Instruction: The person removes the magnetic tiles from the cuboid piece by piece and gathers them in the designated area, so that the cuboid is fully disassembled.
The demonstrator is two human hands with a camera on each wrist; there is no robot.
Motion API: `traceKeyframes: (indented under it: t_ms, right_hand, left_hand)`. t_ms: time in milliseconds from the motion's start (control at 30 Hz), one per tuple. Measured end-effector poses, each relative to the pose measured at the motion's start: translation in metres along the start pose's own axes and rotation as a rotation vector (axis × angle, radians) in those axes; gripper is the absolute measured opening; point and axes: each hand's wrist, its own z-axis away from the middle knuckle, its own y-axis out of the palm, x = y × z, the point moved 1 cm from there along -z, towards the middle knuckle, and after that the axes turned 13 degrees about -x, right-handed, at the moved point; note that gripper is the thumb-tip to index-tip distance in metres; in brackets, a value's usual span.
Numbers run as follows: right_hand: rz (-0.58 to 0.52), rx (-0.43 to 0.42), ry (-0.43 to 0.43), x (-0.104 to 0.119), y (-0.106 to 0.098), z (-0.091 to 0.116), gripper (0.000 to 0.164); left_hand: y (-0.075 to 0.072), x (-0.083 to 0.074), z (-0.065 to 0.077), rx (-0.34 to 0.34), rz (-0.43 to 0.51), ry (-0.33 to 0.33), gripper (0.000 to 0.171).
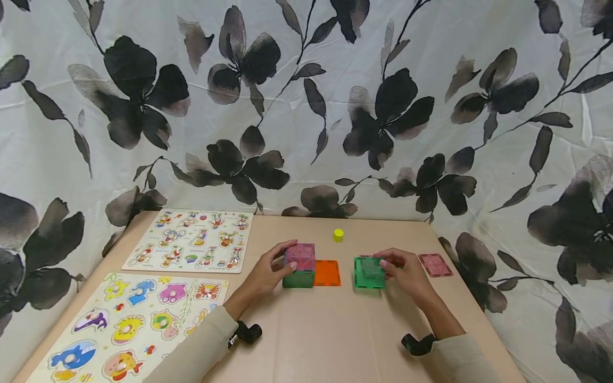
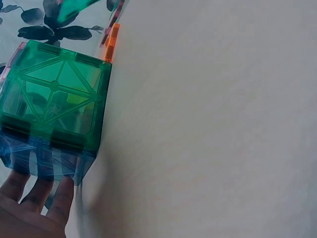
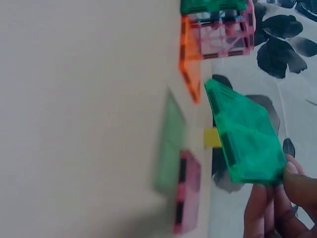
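Note:
A cube built of see-through magnetic tiles (image 1: 301,257) stands left of centre on the table, pink on top, green in front and blue on one side (image 2: 59,161). My left hand (image 1: 262,276) holds it from the left, thumb at the front and fingertips against the blue side. Flat beside the cube's right face lies an orange magnetic tile (image 1: 327,273). My right hand (image 1: 404,272) pinches a green square magnetic tile (image 3: 250,136) by its edge between thumb and fingers. That tile is raised and tilted, its green shadow falling on the table.
A pink magnetic tile (image 1: 435,265) lies flat right of my right hand. At the back stands a small yellow cylinder (image 1: 338,235). Two picture puzzle boards (image 1: 191,239) with colourful figures cover the table's left side. Behind the table hangs a flowered cloth (image 1: 306,106).

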Motion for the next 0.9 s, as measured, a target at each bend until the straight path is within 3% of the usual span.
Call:
traceKeyframes:
  t_ms: [267, 467, 633, 767, 900]
  right_hand:
    - [0.05, 0.104, 0.094, -0.021, -0.019, 0.021, 0.023]
    - [0.144, 0.092, 0.109, -0.035, -0.018, 0.027, 0.018]
    - [0.246, 0.051, 0.077, -0.038, -0.016, 0.029, 0.016]
    - [0.365, -0.007, -0.002, -0.031, -0.014, 0.028, 0.018]
    - [0.375, -0.027, -0.065, -0.016, -0.005, 0.026, 0.018]
  left_hand:
    - [-0.001, -0.001, 0.0, 0.003, 0.013, 0.004, 0.059]
    - [-0.001, -0.001, 0.001, -0.001, 0.016, 0.004, 0.058]
    - [0.0, 0.0, 0.001, 0.004, 0.01, 0.007, 0.058]
    - [0.0, 0.0, 0.001, 0.003, 0.007, 0.006, 0.058]
    - [0.0, 0.0, 0.001, -0.002, 0.005, 0.008, 0.059]
